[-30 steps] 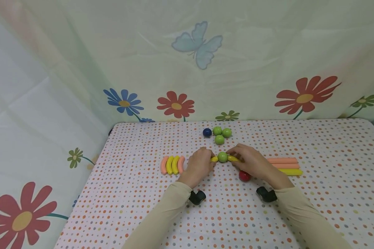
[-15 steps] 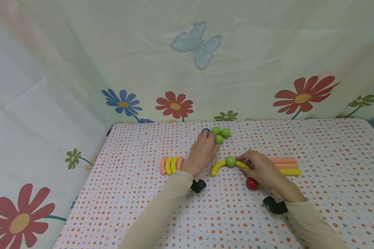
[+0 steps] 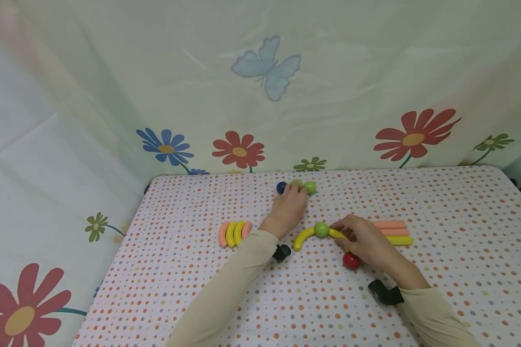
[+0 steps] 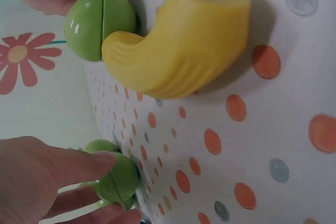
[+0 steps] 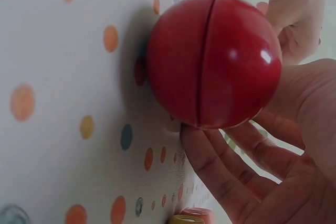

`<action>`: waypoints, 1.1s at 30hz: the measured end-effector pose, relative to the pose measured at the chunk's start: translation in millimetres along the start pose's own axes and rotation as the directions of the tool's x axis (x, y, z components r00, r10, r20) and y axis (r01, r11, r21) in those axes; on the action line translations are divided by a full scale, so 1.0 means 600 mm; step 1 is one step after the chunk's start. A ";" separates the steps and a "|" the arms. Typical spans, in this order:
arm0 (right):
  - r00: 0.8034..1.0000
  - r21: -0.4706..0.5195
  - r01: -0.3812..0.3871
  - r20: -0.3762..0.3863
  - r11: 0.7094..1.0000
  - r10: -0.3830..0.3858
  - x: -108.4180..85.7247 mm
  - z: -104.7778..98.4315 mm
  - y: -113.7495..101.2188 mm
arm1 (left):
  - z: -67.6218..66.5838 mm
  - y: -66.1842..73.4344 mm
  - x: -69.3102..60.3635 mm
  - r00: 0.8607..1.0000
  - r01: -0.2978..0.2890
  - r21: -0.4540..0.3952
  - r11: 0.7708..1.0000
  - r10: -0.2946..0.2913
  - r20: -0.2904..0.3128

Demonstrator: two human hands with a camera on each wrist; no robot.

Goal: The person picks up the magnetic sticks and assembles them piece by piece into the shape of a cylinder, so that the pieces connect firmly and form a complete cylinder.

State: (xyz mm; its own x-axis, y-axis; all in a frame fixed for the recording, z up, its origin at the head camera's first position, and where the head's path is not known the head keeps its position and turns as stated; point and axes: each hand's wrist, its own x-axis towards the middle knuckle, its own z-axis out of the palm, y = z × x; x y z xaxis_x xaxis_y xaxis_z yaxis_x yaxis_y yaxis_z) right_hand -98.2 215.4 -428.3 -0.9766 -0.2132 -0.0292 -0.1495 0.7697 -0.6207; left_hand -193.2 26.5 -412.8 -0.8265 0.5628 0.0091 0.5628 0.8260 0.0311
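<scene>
My left hand (image 3: 290, 207) reaches to the back cluster of balls. In the left wrist view its thumb and fingers pinch a green ball (image 4: 125, 179). My right hand (image 3: 364, 241) holds the right-hand yellow curved piece (image 3: 337, 234) between thumb and fingers, which partly hide it. That piece meets a green ball (image 3: 322, 230), joined on its other side to a left yellow curved piece (image 3: 303, 238) with a hollow end, forming an arch on the table. Close below the right hand lies a red ball (image 3: 351, 260), large in the right wrist view.
A blue ball (image 3: 281, 188) and another green ball (image 3: 310, 188) sit at the back. Several curved pink and yellow pieces (image 3: 235, 234) stand in a row at left. Straight pink sticks (image 3: 390, 224) and a yellow stick (image 3: 400, 240) lie right of the right hand.
My left hand has let go of the left yellow piece and moved back to the green balls, gripping one. The arch and red ball have shifted slightly right and nearer with my right hand.
</scene>
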 end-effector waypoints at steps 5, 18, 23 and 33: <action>1.000 -0.005 0.001 0.000 1.000 -0.001 0.004 0.004 -0.001 | 0.001 -0.007 -0.007 1.000 0.009 -0.064 0.998 -0.008 0.012; 1.000 -0.028 -0.004 -0.002 1.000 0.004 0.007 0.004 0.006 | 0.001 -0.044 -0.081 0.988 0.114 -0.339 0.934 -0.071 0.135; 1.000 -0.026 -0.007 -0.003 1.000 0.007 0.009 0.002 0.009 | -0.005 -0.042 -0.114 0.982 0.146 -0.414 0.899 -0.081 0.171; 1.000 -0.043 0.000 -0.018 0.999 0.000 0.014 0.003 0.008 | -0.011 -0.010 -0.165 0.978 0.174 -0.527 0.832 -0.085 0.189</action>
State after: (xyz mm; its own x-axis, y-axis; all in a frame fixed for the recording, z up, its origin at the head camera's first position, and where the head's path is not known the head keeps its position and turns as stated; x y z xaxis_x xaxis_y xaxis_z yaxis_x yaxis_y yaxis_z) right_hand -107.1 216.0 -433.2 -0.9791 -0.2028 -0.0151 -0.1557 0.7951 -0.5862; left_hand -114.6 -34.3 -407.1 -0.8546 0.4861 -0.1824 0.3192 0.7690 0.5538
